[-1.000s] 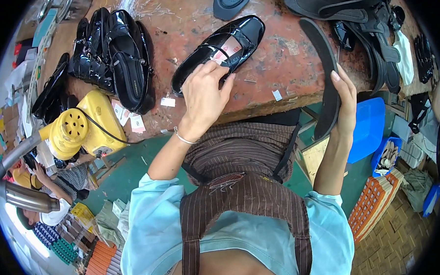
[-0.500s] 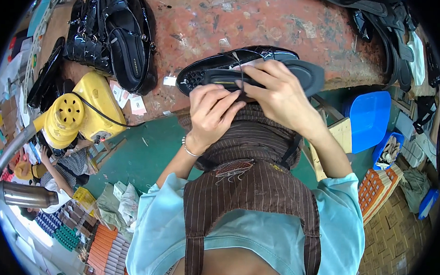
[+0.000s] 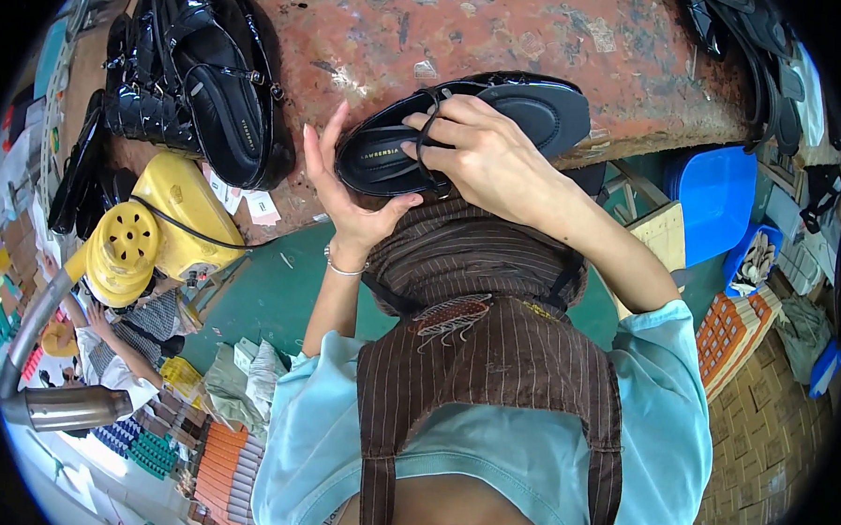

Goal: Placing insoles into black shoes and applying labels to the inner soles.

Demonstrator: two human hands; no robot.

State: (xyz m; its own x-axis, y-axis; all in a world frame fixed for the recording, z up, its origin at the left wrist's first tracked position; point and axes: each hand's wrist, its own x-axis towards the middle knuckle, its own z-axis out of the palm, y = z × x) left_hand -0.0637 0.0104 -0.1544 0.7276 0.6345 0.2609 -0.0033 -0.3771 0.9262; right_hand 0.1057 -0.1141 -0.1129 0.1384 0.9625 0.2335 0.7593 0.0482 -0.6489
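A glossy black strapped shoe point(image 3: 399, 107) lies at the near edge of the worn reddish-brown tabletop point(image 3: 506, 32), with a smooth black insole point(image 3: 549, 118) along it. The bare left hand point(image 3: 354, 215) has its grip spread wide and empty around the heel end. The bare right hand point(image 3: 492, 162) curls its fingers at the thin black strap point(image 3: 430, 132); whether that grip pinches it, I cannot tell. More glossy black shoes point(image 3: 225, 127) stand leftward, above a yellow rounded machine point(image 3: 190, 210).
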